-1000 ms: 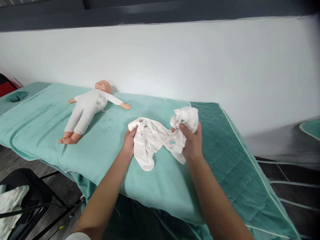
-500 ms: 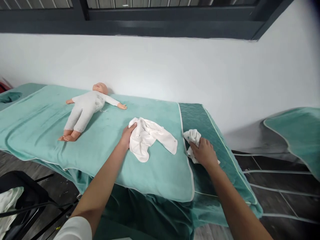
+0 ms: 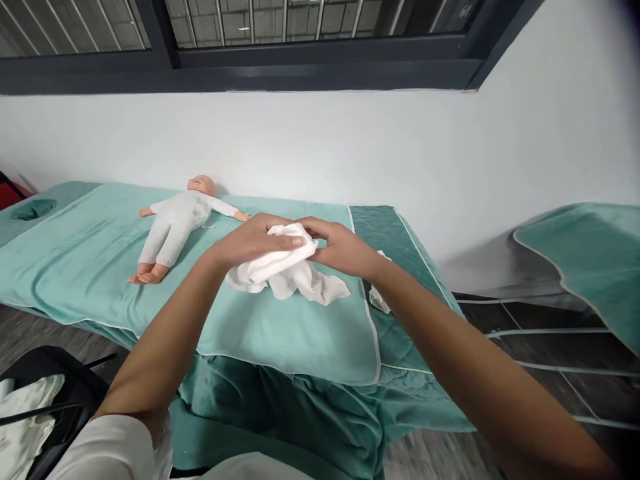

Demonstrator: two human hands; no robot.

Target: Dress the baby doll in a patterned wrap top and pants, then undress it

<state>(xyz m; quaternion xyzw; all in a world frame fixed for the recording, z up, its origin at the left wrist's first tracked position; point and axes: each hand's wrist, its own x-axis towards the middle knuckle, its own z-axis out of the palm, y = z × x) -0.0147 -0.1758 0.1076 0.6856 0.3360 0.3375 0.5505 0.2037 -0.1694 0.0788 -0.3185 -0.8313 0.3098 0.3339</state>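
A small white baby top hangs bunched just over the green bed cover, its lower part spread loosely. My left hand grips the bunched upper part, thumb pressed along the cloth. From the other side my right hand holds the same fold, its fingers meeting those of the left behind the fabric. Some fingertips are hidden by the cloth. To the right, mostly behind my right forearm, lies a crumpled white cloth. A baby doll in a white bodysuit lies on its back at the left, arms spread.
The bed has a light green cover, with a darker green quilted strip at its right end. A black chair with pale clothes stands lower left. At right, green fabric hangs over a metal rack.
My right hand has let go of the crumpled cloth and moved left onto the baby top. My left hand has lifted and gathered the top, which is now more bunched.
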